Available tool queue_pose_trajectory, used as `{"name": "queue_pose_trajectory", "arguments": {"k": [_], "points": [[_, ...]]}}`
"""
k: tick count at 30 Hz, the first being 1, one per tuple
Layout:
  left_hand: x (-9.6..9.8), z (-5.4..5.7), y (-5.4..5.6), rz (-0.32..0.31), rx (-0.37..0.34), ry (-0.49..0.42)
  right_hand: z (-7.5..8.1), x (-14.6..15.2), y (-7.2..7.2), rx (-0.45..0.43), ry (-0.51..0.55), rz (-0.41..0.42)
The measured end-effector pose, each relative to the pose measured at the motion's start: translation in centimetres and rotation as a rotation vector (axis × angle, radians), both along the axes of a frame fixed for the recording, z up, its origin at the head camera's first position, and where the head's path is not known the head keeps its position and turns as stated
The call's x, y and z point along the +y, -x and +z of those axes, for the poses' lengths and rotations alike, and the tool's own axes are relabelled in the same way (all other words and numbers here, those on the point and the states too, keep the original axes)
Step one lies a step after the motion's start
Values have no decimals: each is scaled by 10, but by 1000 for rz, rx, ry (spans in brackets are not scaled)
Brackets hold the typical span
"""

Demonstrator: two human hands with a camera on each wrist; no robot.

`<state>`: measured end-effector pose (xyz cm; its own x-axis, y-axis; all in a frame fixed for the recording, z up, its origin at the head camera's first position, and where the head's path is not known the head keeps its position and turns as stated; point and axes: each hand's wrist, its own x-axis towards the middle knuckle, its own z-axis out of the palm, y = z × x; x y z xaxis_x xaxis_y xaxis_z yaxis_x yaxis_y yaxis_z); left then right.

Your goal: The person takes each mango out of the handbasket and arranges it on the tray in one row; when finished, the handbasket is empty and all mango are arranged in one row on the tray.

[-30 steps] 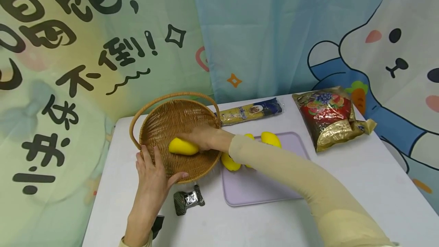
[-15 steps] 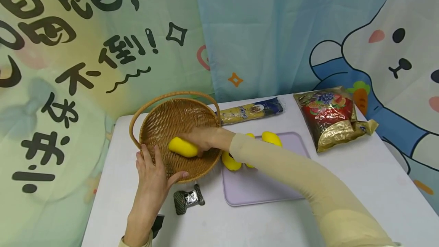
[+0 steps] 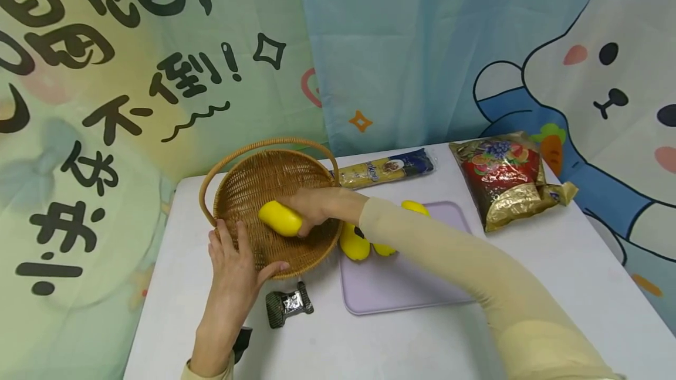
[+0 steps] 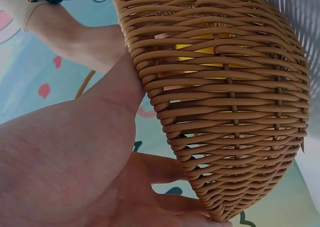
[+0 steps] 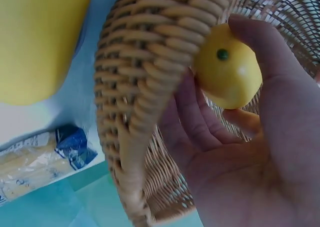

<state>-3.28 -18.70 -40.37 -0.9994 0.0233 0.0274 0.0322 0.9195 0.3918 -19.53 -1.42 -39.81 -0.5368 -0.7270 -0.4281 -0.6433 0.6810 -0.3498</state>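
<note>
A wicker basket (image 3: 264, 175) with a tall arched handle stands tilted, its inside facing me in the head view. My left hand (image 3: 232, 274) holds its near left rim, thumb and fingers over the edge; the left wrist view shows the woven outside beside the palm. Inside the basket, my right hand (image 3: 311, 207) grips a yellow mango (image 3: 280, 219). The right wrist view shows the thumb and fingers around this mango (image 5: 227, 67), a green stem spot on its end. Right of the basket, several more yellow mangoes (image 3: 355, 244) lie on a lilac tray (image 3: 391, 295), partly hidden by my right arm.
A small black packet (image 3: 289, 305) lies just in front of the basket. Behind the tray is a long yellow and blue noodle packet (image 3: 388, 169). A red and gold bag (image 3: 504, 177) sits at the back right. A printed curtain (image 3: 380, 63) hangs behind the white table.
The mango in my right hand has tilted and shifted slightly within the basket; the right wrist has moved up a little. My left hand stays on the rim.
</note>
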Motion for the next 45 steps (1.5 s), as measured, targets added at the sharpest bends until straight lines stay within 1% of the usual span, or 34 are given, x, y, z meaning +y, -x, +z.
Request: {"name": "queue_pose_trajectory", "arguments": {"k": [3,6,9,14,17,20,23,26,31,34,38,42,45], "points": [[0,1,0,-3,9,1,7,7,1,-7,34,-4],[1,2,1,-8,17,9,15,15,2,7,79,5],[2,1,2,-11,26,18,23,27,1,18,145,18],[1,1,1,-16,21,30,43,52,-11,19,233,21],[1,3,0,-17,7,30,56,69,-21,35,280,7],[1,3,1,-18,-5,27,68,88,-30,26,339,-13],[1,3,1,-18,-13,25,77,109,-39,18,383,-43],[2,3,2,-18,-18,23,84,133,-47,17,412,-90],[3,3,2,-12,-39,12,94,176,-57,28,418,-225],[2,3,2,-2,-68,6,93,202,-60,53,406,-315],[2,3,1,5,-94,2,86,232,-65,82,374,-433],[2,4,2,1,-90,2,74,261,-74,96,362,-524],[3,4,2,-4,-85,5,58,281,-80,113,363,-565]]}}
